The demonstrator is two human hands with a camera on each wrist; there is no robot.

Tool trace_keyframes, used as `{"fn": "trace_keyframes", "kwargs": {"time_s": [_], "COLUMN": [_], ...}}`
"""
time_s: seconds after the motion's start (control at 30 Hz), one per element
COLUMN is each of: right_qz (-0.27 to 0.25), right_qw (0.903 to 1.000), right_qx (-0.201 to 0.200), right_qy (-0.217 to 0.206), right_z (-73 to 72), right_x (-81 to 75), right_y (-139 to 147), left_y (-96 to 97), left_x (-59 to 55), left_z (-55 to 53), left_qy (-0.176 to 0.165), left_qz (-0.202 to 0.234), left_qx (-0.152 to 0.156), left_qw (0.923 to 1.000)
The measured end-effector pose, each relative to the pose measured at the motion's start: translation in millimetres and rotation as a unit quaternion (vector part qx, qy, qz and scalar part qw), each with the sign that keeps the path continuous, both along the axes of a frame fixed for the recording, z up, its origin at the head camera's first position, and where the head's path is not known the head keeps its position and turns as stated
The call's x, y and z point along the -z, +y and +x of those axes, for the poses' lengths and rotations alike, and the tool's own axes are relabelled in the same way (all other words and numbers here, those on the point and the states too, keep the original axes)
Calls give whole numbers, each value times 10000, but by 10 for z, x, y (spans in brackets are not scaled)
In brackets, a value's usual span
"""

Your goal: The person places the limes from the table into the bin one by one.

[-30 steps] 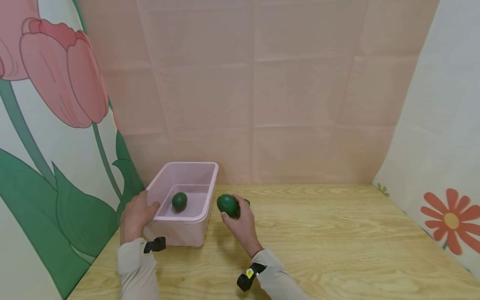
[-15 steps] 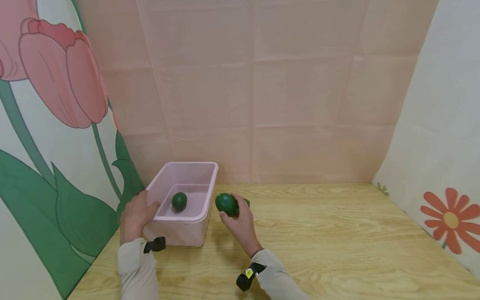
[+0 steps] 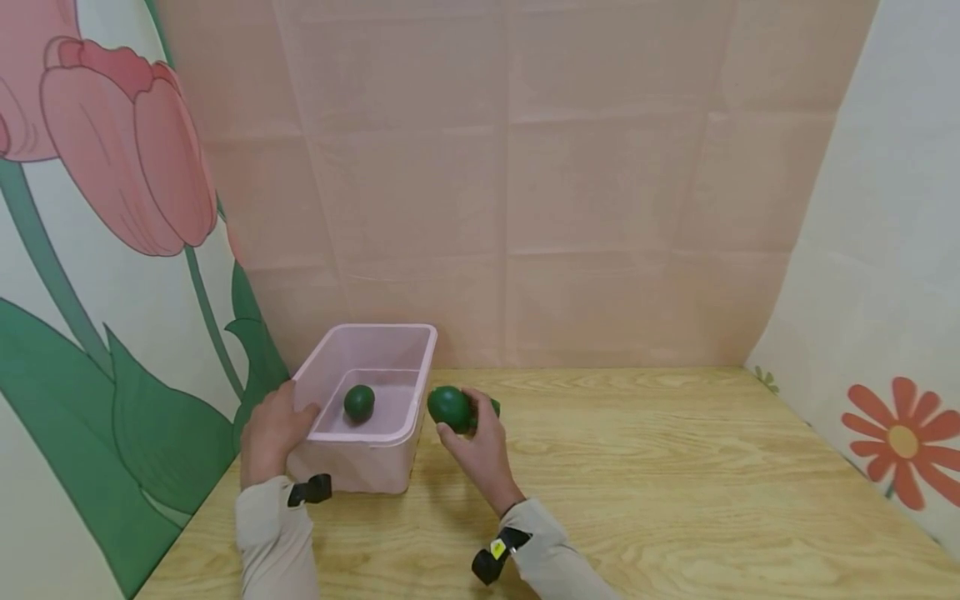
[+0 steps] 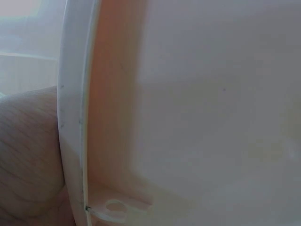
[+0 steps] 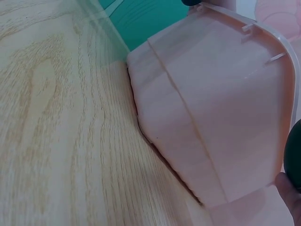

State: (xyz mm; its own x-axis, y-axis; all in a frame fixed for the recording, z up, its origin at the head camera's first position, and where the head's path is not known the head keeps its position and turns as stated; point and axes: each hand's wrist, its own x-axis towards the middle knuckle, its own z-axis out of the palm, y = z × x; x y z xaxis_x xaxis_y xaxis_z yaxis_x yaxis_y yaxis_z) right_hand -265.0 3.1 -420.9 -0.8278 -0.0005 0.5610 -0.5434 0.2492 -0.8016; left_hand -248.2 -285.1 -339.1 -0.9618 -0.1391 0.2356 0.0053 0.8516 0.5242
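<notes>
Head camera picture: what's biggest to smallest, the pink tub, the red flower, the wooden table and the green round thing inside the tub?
1. Wooden table
2. Pink tub
3. Red flower
4. Green round thing inside the tub

"What sort of place are you in?"
"It looks to me like a small staged corner for recording. Behind my wood-grain table (image 3: pixel 675 492) I see a creased pink sheet (image 3: pixel 600 192), on the left a tulip print (image 3: pixel 127 158), on the right a red flower print (image 3: pixel 902 442), and I wear black wrist devices (image 3: pixel 311 490)."
"In which building?"
"This I cannot tell."
</notes>
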Motion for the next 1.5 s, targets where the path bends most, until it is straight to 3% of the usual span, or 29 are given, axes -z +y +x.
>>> {"fn": "trace_keyframes", "kwargs": {"time_s": [1.03,1.13,1.33,1.5], "right_qz": [-74,-121,-184,-151], "right_qw": [9988,9990,9982,9978], "right_qx": [-258,-301,-509,-526], "right_qy": [406,308,275,360], "right_z": [51,93,314,366], "right_x": [-60,-115,-356,-410], "right_y": [-59,-73,-66,-64], "left_y": [-3,2,10,16], "left_x": [3,-2,-10,-3], "left_z": [-3,2,13,23], "left_qy": [13,9,-19,49], "left_qz": [2,16,60,35], "left_qx": [-4,-13,-21,-16], "left_qw": [10000,10000,10000,10000]}}
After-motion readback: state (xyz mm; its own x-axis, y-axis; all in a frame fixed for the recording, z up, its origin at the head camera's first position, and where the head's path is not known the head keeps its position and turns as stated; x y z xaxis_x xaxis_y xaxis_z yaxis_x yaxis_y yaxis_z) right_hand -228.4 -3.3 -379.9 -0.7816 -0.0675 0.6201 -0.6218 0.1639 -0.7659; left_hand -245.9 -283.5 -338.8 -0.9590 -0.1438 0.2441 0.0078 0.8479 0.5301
